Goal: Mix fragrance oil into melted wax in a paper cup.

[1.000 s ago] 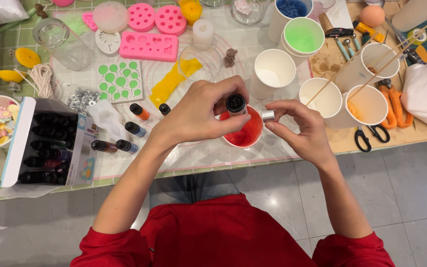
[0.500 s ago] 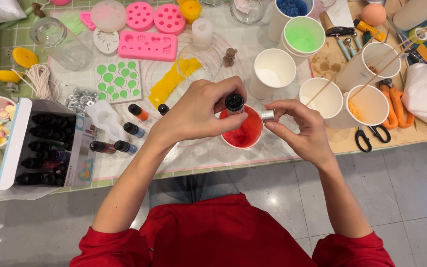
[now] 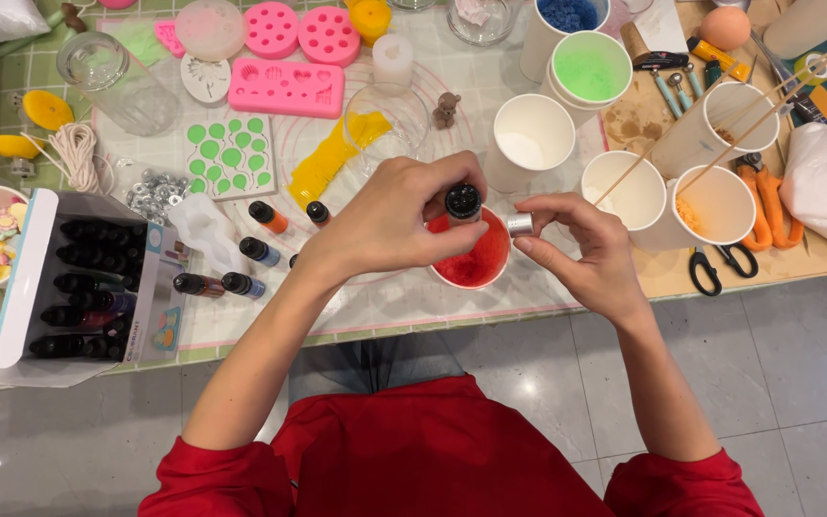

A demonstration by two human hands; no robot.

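Observation:
My left hand (image 3: pixel 390 220) grips a small dark dropper bottle (image 3: pixel 463 202), tipped mouth-down over a white paper cup of red liquid (image 3: pixel 476 260). Just right of it my right hand (image 3: pixel 591 254) pinches a small silver cap (image 3: pixel 521 225) between thumb and fingers, beside the cup's rim. Both hands hover over the pale mat near the table's front edge. Several more small dye bottles (image 3: pixel 265 217) lie on the mat left of my left wrist.
A box of dark bottles (image 3: pixel 83 282) stands at the left edge. Pink silicone moulds (image 3: pixel 287 88), a glass jar (image 3: pixel 112 77) and a yellow strip (image 3: pixel 332 158) lie behind. White paper cups (image 3: pixel 533 134) with sticks, scissors (image 3: pixel 720 263) and orange pliers (image 3: pixel 768 206) sit at the right.
The dropper bottle and both hands stay over the red cup with almost no movement; only the view has shifted slightly.

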